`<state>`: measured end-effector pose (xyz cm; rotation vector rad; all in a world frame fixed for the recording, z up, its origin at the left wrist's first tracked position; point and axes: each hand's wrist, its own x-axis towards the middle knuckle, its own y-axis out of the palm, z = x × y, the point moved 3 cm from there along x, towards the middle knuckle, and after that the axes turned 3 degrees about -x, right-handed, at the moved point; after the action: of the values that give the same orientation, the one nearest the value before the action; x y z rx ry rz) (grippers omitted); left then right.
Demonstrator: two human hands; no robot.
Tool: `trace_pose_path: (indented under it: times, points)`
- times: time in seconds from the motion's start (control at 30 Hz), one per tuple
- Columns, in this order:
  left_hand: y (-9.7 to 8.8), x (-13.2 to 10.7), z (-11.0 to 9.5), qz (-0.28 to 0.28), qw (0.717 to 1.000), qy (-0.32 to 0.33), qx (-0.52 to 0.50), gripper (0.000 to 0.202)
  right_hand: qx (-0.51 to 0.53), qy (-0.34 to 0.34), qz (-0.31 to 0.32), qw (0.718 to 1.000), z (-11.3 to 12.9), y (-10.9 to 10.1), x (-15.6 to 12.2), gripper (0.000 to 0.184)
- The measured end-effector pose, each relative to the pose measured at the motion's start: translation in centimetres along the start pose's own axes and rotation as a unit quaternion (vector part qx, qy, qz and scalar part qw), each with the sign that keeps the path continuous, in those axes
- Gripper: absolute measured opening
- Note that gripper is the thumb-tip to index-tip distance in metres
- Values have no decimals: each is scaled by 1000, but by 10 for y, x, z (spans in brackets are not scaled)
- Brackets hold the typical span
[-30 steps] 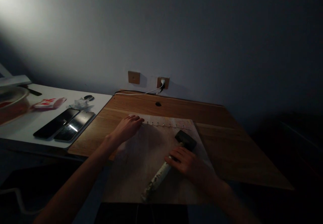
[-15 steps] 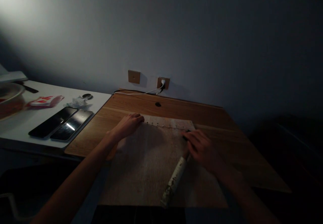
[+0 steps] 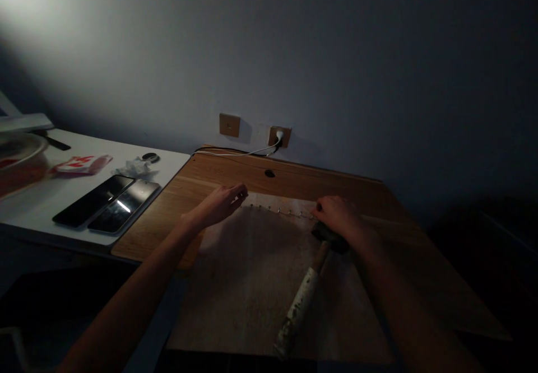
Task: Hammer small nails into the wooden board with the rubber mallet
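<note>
A pale wooden board [image 3: 252, 283] lies on the brown wooden tabletop, with a row of several small nails [image 3: 279, 210] standing along its far edge. My left hand [image 3: 222, 200] is at the left end of this row, its fingers closed in a pinch; whatever is in them is too small to make out. At the right end, my right hand [image 3: 338, 215] has its fingers curled together just beyond the hammer head, and their contents are hidden. A hammer [image 3: 300, 300] with a worn, whitish handle rests on the board, its dark head below my right hand.
Two phones [image 3: 94, 199] lie on a white table [image 3: 29, 216] at left, near crumpled plastic [image 3: 135, 167], a red-and-white packet [image 3: 84, 164] and a tub [image 3: 21, 163]. Cables [image 3: 235, 153] run along the wall to a socket [image 3: 280, 136]. The brown tabletop [image 3: 348, 185] has a round hole.
My right hand has moved from the hammer head to the far right end of the nail row. My left hand has lifted slightly. The view has shifted a little.
</note>
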<state>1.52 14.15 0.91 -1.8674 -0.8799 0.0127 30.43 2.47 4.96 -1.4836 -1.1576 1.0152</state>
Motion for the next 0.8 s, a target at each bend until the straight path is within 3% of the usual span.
trace_pose_path:
  times: [0.2, 0.4, 0.63, 0.8]
  points:
    - [16, -4, 4, 13, 1000, -2, -26, 24, 5, -5, 19, 1000, 6, 7, 7, 21]
    - [17, -5, 4, 10, 1000, 8, -7, 25, 96, -29, -18, 995, 2, 6, 13, 19]
    - [16, -1, 3, 4, 999, -2, -46, 24, 303, -65, -87, 947, -17, 5, 16, 26]
    - [14, 5, -3, 18, 999, 12, -30, 17, 366, -67, -99, 923, -22, 16, 17, 31]
